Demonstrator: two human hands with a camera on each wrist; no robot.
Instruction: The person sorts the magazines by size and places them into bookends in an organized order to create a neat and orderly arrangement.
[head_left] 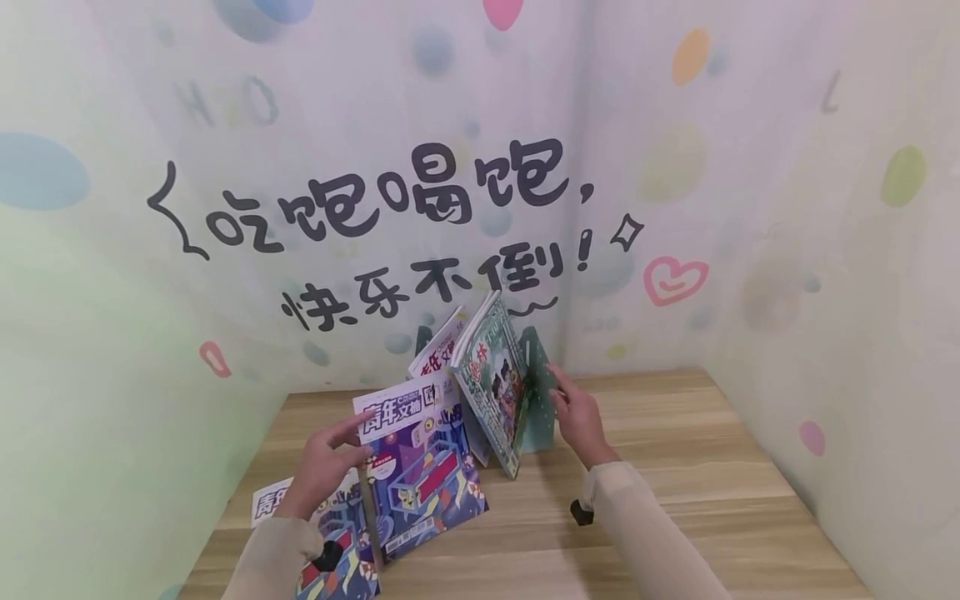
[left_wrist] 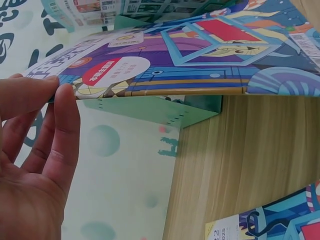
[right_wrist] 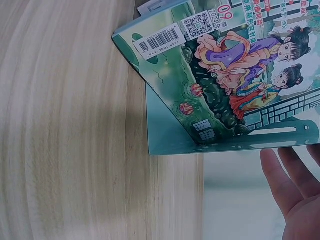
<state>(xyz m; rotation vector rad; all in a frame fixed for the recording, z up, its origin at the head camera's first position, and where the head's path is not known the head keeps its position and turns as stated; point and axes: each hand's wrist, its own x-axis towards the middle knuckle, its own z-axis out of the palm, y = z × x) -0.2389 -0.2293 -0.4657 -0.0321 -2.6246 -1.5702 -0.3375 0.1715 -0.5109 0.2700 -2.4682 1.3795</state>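
My left hand (head_left: 324, 468) pinches the left edge of a purple-blue magazine (head_left: 420, 479) between thumb and fingers. The magazine is held in front of a teal bookend (head_left: 542, 421). In the left wrist view, it is seen at a low angle, with the thumb (left_wrist: 30, 95) on its cover side. Leaning in the bookend is a green illustrated magazine (right_wrist: 225, 75), tilted, with another magazine (head_left: 435, 354) behind it to the left. My right hand (head_left: 581, 417) touches the outer side of the bookend's right plate with extended fingers; its thumb is out of the right wrist view.
A second purple-blue magazine (head_left: 348, 521) lies on the wooden table (head_left: 637, 517) at the front left, partly hidden by the left forearm. Light walls (head_left: 750, 167) with dots and lettering enclose the table at the back and sides.
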